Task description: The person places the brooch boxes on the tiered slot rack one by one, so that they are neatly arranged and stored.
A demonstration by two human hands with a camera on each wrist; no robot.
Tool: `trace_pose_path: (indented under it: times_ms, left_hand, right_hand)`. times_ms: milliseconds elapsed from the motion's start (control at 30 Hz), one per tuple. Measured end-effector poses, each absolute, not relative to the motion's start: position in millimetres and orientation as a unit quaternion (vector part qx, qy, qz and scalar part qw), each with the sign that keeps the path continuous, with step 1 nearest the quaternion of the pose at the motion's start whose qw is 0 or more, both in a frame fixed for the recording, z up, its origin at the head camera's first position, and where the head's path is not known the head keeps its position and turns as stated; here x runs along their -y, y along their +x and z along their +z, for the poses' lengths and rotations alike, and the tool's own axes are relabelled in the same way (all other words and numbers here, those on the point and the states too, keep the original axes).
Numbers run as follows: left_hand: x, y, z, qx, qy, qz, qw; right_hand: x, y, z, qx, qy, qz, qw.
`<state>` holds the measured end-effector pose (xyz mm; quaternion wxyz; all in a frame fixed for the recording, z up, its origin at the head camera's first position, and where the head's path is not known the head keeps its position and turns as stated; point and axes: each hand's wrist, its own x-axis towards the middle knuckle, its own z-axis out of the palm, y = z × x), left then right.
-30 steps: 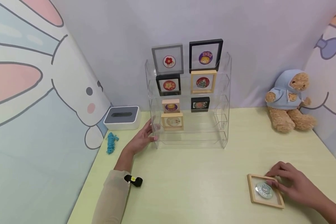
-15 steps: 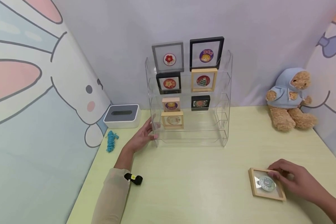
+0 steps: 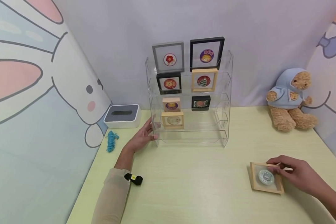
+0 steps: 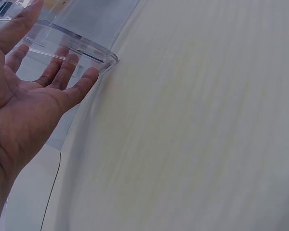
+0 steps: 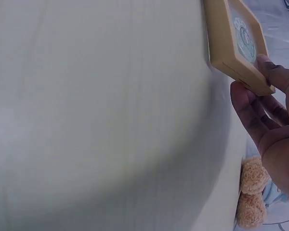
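On the right in the head view, my right hand [image 3: 299,174] pinches a light-wood picture frame [image 3: 254,180] by its far right edge. A round pale green badge [image 3: 266,177] shows behind its clear pane. The frame stands tilted just over the table; the right wrist view has my thumb on its face and fingers behind it. My left hand [image 3: 140,140] touches the left side of a clear acrylic tiered rack [image 3: 196,135]. In the left wrist view its fingers [image 4: 82,89] are spread and fairly straight against the clear plastic.
Several small frames stand on the rack, among them a grey frame [image 3: 154,59] and a black frame [image 3: 191,56]. A tissue box [image 3: 123,124] and a blue cord bundle [image 3: 111,141] lie left of it. A teddy bear [image 3: 288,99] sits at the back right.
The right hand has raised and tipped up the wooden frame, which lay flatter before, shifting it slightly away from me. My left hand stays at the rack.
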<state>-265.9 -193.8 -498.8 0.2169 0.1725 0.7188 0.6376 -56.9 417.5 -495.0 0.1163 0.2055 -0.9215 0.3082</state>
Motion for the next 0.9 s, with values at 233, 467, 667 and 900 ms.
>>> trace_pose_path:
  times_ms: [233, 467, 667, 900]
  left_hand:
    - [194.2, -265.4, -499.3, -0.719, 0.174, 0.638, 0.213]
    - [192.8, -264.0, -496.1, -0.72, 0.172, 0.637, 0.216]
    - [192.9, -263.9, -495.2, -0.72, 0.17, 0.637, 0.216]
    - [194.5, -264.7, -497.7, -0.718, 0.174, 0.638, 0.218]
  right_hand:
    - [-407.2, -71.2, -478.3, 0.914, 0.197, 0.329, 0.134]
    - [-394.7, -93.4, -454.7, 0.908, 0.159, 0.352, 0.165]
    - [-379.5, -118.6, -425.8, 0.899, 0.175, 0.342, 0.213]
    - [-357.6, -154.2, -404.7, 0.869, 0.227, 0.332, 0.287]
